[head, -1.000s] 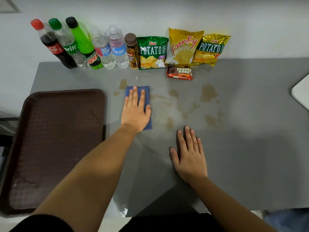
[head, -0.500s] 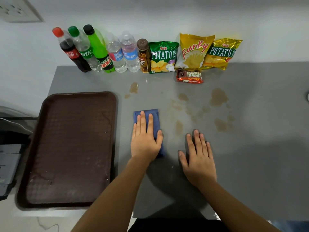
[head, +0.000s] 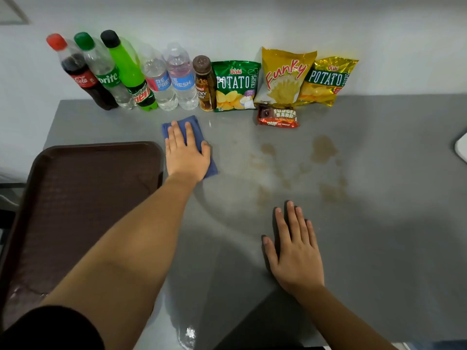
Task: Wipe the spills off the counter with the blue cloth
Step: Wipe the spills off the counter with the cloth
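Observation:
My left hand (head: 185, 154) presses flat on the folded blue cloth (head: 194, 126), which lies on the grey counter (head: 379, 223) just right of the tray's far corner and in front of the bottles. Brown spill stains (head: 323, 149) spread over the counter to the right of the cloth, with fainter patches (head: 331, 193) nearer me. My right hand (head: 294, 251) rests palm down on the counter near the front, fingers spread, holding nothing.
A brown tray (head: 75, 210) fills the left side. Along the back wall stand several drink bottles (head: 131, 74), a small brown bottle (head: 203, 84), chip bags (head: 285, 74) and a red snack bar pack (head: 278, 117). A white object (head: 461, 147) shows at the right edge.
My left hand slid the cloth back away from me to the far left, over the small stains near the bottles, which no longer show. The right hand stayed in place.

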Demonstrator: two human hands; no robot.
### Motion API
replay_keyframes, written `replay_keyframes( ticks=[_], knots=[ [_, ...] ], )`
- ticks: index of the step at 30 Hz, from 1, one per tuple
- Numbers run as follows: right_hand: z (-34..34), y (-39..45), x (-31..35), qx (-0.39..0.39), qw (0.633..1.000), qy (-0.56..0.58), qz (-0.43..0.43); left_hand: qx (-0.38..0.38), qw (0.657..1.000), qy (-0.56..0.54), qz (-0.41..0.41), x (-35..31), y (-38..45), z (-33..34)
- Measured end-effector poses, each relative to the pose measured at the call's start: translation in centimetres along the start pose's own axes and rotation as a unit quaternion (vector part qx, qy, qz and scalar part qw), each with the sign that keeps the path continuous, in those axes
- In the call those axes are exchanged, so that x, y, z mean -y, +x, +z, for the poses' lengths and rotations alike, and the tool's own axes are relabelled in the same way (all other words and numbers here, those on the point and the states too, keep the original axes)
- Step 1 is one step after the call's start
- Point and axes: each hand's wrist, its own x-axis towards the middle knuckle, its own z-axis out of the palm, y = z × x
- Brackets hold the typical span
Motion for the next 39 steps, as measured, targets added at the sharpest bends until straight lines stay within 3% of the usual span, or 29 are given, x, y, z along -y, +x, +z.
replay_keyframes(
  ticks=[7, 14, 18, 27, 33, 39],
  knots=[
    [0.0, 0.0, 0.2, 0.001, 1.0, -0.002, 0.0, 0.039, 0.99, 0.025, 0.135, -0.2, -0.8, -0.1],
    [0.2, 0.1, 0.0, -0.008, 1.0, -0.001, -0.003, -0.025, 0.999, -0.021, -0.03, -1.8, -7.8, 1.9],
    [0.3, 0.0, -0.1, -0.003, 1.0, -0.003, -0.001, -0.018, 0.999, -0.02, -0.046, -1.6, -6.7, 1.9],
    [0.6, -0.2, -0.1, -0.021, 1.0, 0.0, 0.001, 0.025, 0.997, 0.026, 0.069, -2.1, -0.5, 0.8],
    [0.2, -0.2, 0.0, -0.023, 1.0, 0.002, -0.003, 0.051, 0.985, 0.04, 0.161, -5.2, -5.2, 1.7],
    [0.4, -0.2, -0.2, -0.025, 1.0, 0.004, -0.01, 0.034, 0.989, 0.026, 0.143, -3.1, -14.3, 2.9]
  ],
)
